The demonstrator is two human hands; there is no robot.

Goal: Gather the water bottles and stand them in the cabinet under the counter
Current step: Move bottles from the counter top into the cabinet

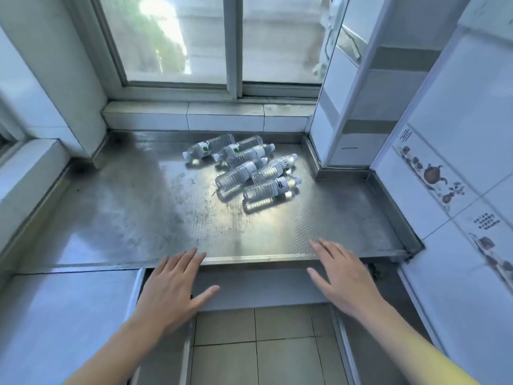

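Several clear plastic water bottles [244, 165] with white labels lie on their sides in a loose pile toward the back right of the steel counter [133, 212]. The nearest bottle [270, 187] points its cap to the right. My left hand [172, 290] hovers with straight, spread fingers over the counter's front edge. To its right, my right hand [341, 276] is spread flat in the same way. Neither hand touches a bottle; both are well short of the pile. Below the front edge, the cabinet opening [261, 290] shows only a dim strip.
A sliding window [236, 43] with a tiled sill stands behind the counter. A tiled column [358, 107] juts in at the back right, and a tiled wall [458, 190] runs along the right. A tiled ledge [33, 173] borders the left. Floor tiles [258, 345] show below.
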